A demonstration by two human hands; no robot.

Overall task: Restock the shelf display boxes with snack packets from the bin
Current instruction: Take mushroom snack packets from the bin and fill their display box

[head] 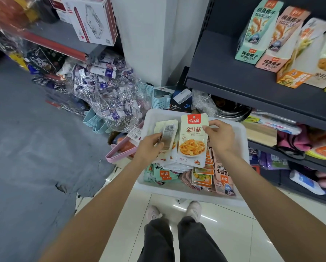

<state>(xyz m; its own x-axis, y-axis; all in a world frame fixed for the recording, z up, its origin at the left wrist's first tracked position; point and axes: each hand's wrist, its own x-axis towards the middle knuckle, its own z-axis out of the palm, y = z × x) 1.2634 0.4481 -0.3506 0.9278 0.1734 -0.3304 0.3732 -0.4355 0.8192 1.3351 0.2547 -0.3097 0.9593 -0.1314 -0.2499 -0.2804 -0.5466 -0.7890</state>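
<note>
A white bin (194,194) sits on the floor in front of me, filled with several snack packets (202,176) in teal, pink and orange. Over it, my left hand (150,146) grips a small stack of cream packets (168,137) with their backs and a barcode showing. My right hand (220,137) pinches the right edge of a cream packet with a red top label (193,140), held upright and facing me beside the stack. Display boxes (283,40) in teal, pink, orange and white stand on the dark shelf at the upper right.
The dark shelf's edge (253,91) juts out above the bin's far right corner. Clear bags of wrapped goods (109,95) and pastel baskets (94,120) pile up to the bin's left. A white pillar (154,35) stands behind. My feet (173,210) are just below the bin.
</note>
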